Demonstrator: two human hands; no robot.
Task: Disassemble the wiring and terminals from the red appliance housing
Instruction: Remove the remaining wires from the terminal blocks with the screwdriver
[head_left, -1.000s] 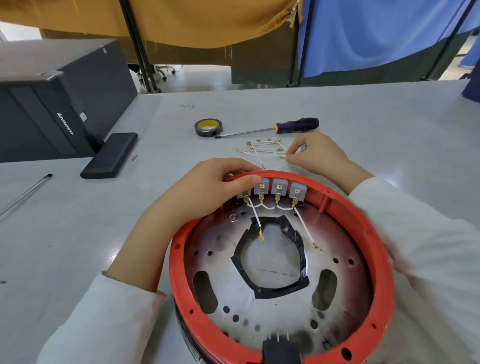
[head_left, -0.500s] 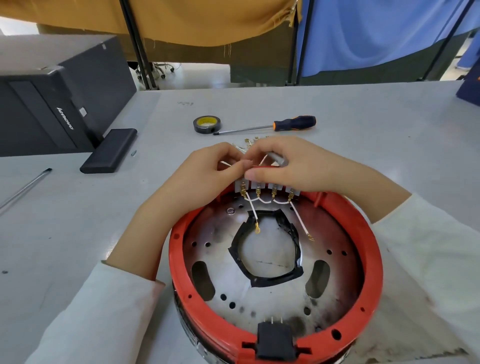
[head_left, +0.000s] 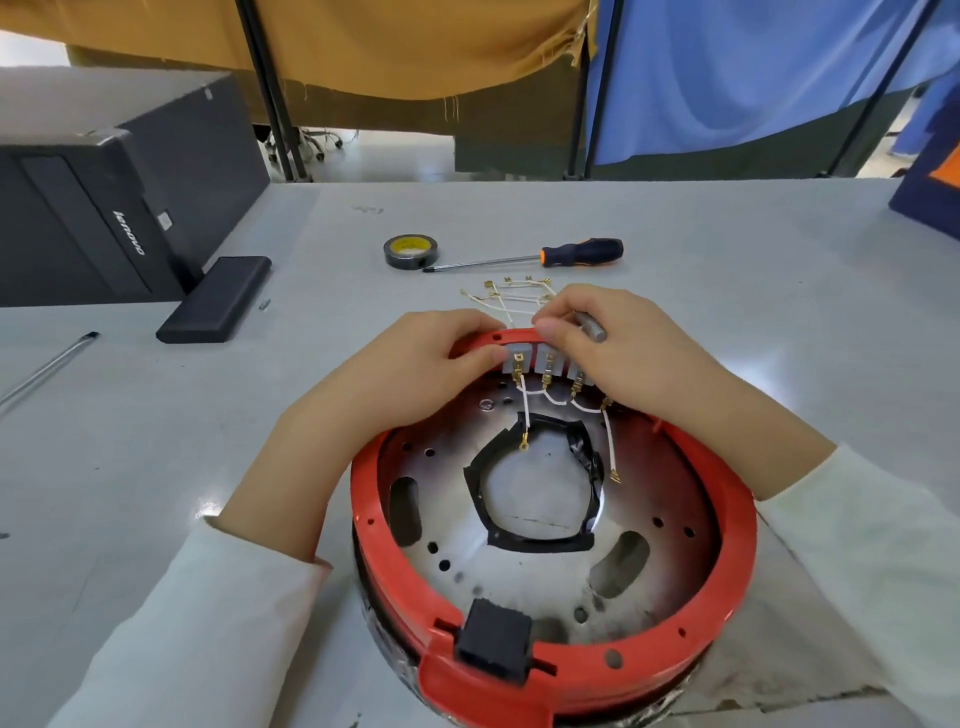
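- Since a second ago my right hand (head_left: 618, 353) has come in from the loose wires beyond the housing and now sits over the terminal blocks, a grey metal rod (head_left: 589, 326) sticking out from under its curled fingers; the left hand (head_left: 415, 369) has barely shifted on the rim.
- Hidden from me: the right hand covers the rightmost terminal block and the tip of the rod, so I cannot tell what the rod touches. Both forearms run off the lower edge in white sleeves.
- Left hand is curled over the far rim of the red housing (head_left: 737, 525), its thumb pressing beside the leftmost of the terminal blocks (head_left: 545, 361); the right hand grips the rod.
- Housing sits on the desk (head_left: 779, 322) right in front of me, open side up: a red ring around a scorched metal plate with a central hole edged in black tape, a black plug socket (head_left: 493, 642) at the near rim.
- Short white wires (head_left: 558, 399) loop between the brass terminals under the blocks; two longer leads hang free with ring lugs at their ends.
- Behind the hands lies a pile of removed wires (head_left: 511, 297), then a screwdriver (head_left: 550, 258) with its tip touching a tape roll (head_left: 410, 251).
- Left side holds a black computer case (head_left: 104, 208), a flat black box (head_left: 215, 306) and a thin metal bar (head_left: 49, 366).
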